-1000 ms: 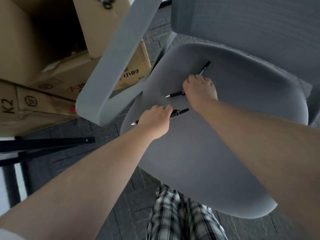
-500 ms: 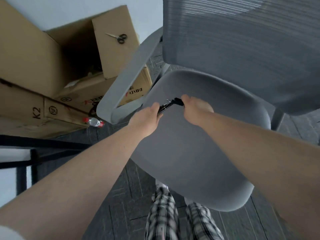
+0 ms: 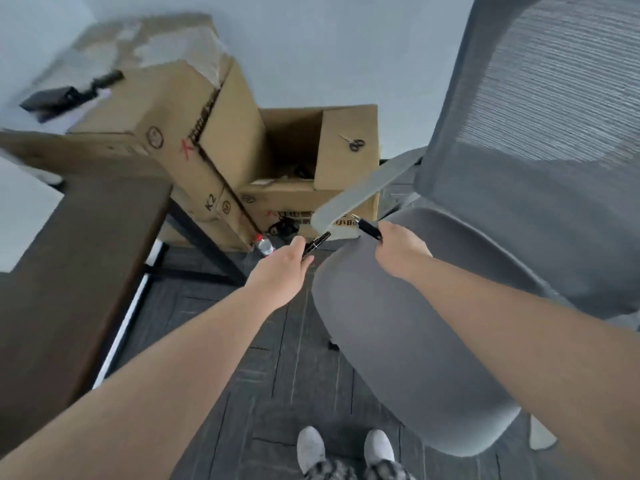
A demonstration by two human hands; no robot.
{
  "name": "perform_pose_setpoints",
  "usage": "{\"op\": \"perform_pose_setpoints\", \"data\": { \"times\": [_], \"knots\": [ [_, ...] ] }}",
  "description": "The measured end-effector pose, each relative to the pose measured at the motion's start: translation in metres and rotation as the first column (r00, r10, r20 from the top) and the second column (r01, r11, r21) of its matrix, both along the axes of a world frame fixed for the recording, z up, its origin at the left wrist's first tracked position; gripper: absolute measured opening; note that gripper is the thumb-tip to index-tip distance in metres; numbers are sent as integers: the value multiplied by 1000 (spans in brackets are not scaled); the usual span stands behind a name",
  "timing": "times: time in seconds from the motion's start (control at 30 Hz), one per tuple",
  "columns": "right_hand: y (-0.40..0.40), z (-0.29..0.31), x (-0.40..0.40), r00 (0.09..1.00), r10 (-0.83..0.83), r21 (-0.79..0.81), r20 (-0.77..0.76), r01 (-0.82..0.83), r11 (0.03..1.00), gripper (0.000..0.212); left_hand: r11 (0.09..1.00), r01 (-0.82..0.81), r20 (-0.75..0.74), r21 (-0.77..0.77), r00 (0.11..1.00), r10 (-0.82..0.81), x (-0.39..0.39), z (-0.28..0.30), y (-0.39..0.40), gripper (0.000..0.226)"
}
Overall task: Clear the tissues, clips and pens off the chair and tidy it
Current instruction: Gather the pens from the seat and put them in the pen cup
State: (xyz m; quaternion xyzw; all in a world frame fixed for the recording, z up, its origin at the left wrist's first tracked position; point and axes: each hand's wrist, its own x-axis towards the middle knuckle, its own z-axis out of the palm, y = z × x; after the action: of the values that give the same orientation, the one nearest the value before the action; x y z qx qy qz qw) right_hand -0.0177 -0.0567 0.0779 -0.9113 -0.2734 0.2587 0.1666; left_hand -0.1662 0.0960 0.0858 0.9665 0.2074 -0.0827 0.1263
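Observation:
The grey office chair (image 3: 415, 341) stands to the right, its seat bare where I can see it and its mesh back rising behind. My left hand (image 3: 280, 271) is closed around a black pen (image 3: 317, 243) that sticks up out of the fist, held over the floor left of the seat. Over the seat's far left edge, my right hand (image 3: 398, 252) grips another black pen (image 3: 369, 228), its tip pointing up and left, close to the chair's grey armrest (image 3: 360, 192). No tissues or clips show in this view.
A dark wooden table (image 3: 69, 271) fills the left side. Stacked cardboard boxes (image 3: 194, 143) stand behind, one open box (image 3: 294, 150) with scissors (image 3: 355, 143) on its flap. A plastic bottle (image 3: 265, 245) lies on the dark tiled floor by the boxes.
Both hands have lifted off the seat, each holding a black pen, and drawn back to the left. My head has risen, so the table and boxes now show.

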Motion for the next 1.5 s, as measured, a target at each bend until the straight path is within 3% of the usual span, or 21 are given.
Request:
{"op": "perform_pose_setpoints", "data": {
  "times": [0.17, 0.47, 0.67, 0.83, 1.1, 1.3, 1.5],
  "knots": [
    [67, 30, -58, 968, 241, 25, 70, -243, 970, 8, 979, -194, 12, 57, 981, 194, -89, 25, 42, 22],
    [196, 55, -242, 804, 563, 66, 194, -583, 810, 7, 868, -481, 65, 124, 877, 477, -290, 53, 111, 20],
    [278, 80, -386, 677, 707, 118, 204, -734, 669, 6, 720, -693, 203, 48, 712, 672, -432, 77, 158, 19],
    [337, 99, -482, 667, 732, 241, 142, -740, 628, 11, 514, -837, 328, -189, 440, 836, -514, 101, 204, 18],
    [399, 103, -566, 700, 714, 407, -1, -652, 640, 21, 352, -749, 393, -562, 133, 910, -570, 107, 250, 12],
    [438, 87, -590, 678, 658, 593, -328, -394, 702, 15, 225, -455, 317, -862, -136, 938, -562, 85, 281, 11],
    [473, 66, -592, 633, 655, 593, -413, -359, 721, 9, 152, -378, 240, -913, -198, 950, -549, 60, 312, 6]
  ]
}}
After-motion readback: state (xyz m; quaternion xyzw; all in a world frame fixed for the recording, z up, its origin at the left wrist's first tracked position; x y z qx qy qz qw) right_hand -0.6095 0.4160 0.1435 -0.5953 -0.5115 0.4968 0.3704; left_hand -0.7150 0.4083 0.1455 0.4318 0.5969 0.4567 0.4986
